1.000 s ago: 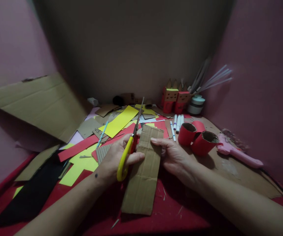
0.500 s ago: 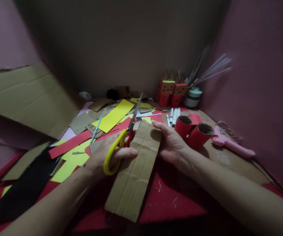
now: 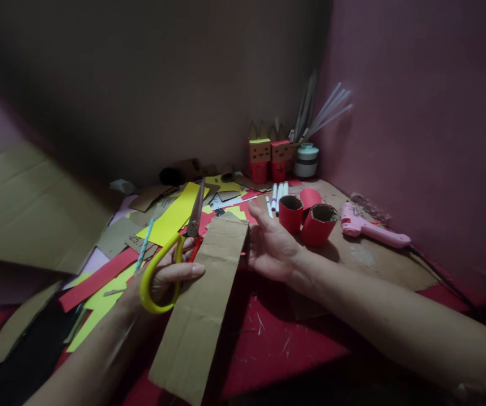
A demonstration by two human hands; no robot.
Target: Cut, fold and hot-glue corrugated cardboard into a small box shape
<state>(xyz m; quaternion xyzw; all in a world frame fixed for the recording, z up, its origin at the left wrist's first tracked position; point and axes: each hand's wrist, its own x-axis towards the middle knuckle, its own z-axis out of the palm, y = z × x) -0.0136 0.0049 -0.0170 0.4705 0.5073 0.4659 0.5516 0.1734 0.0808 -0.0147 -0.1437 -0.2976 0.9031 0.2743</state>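
Observation:
My left hand (image 3: 171, 270) has its thumb pressed on a long piece of brown corrugated cardboard (image 3: 200, 304), its fingers mostly hidden behind. The same hand keeps hold of scissors (image 3: 194, 217) with a yellow and a red handle, blades pointing up and away. To the right of the cardboard, my right hand (image 3: 274, 248) is open, thumb raised and fingers loosely curved at the edge. Whether its fingertips touch the cardboard, I cannot tell. Red-covered cardboard tubes (image 3: 319, 225) stand just beyond that hand.
A pink glue gun (image 3: 374, 228) lies on a cardboard sheet at right, its cord trailing. Markers (image 3: 280, 194) lie behind the tubes. Two box-headed figures (image 3: 260, 160) and a lidded jar (image 3: 306, 160) stand at the back. Paper scraps (image 3: 99, 279) and a large cardboard panel (image 3: 35, 208) are at left.
My right hand has loosened from the cardboard's upper edge, its thumb now lifted away. The cardboard and scissors stay in my left hand. The view has turned to the right.

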